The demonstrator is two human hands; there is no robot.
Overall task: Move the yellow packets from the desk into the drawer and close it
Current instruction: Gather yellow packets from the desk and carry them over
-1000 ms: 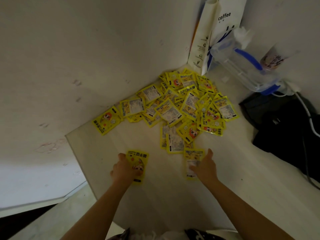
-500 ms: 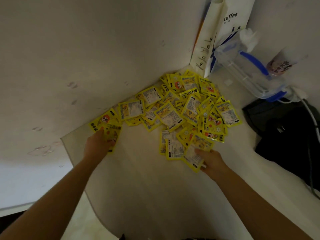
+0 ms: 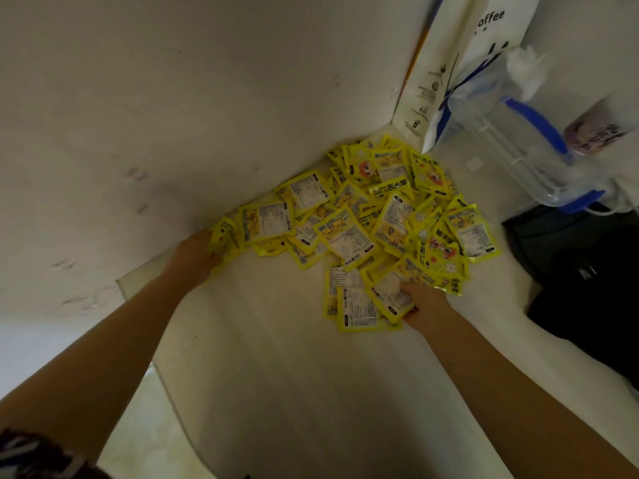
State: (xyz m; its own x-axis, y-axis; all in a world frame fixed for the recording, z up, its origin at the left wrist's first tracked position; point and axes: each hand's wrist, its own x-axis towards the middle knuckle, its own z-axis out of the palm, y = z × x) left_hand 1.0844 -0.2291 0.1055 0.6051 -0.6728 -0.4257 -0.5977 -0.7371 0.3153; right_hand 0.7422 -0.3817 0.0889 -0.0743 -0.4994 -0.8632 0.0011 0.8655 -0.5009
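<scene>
Several yellow packets [image 3: 349, 233] lie in a loose pile on the pale desk [image 3: 276, 357], against the wall corner. My left hand [image 3: 193, 252] is at the pile's left end and grips a few bunched packets [image 3: 224, 238]; its fingertips are hidden behind them. At the near right edge of the pile, my right hand [image 3: 427, 302] holds one packet [image 3: 389, 295], which lies over its fingers. No drawer is in view.
A white coffee paper bag [image 3: 449, 63] stands in the back corner. Beside it a clear plastic box with blue handle [image 3: 518, 133] leans on the wall. A black bag [image 3: 587, 288] and white cable [image 3: 619, 205] lie at the right. The desk's left edge [image 3: 138, 305] drops off.
My left hand carried a packet from the desk's middle to the pile's left end and bunched packets there. My right hand moved with its packet up to the pile's near edge.
</scene>
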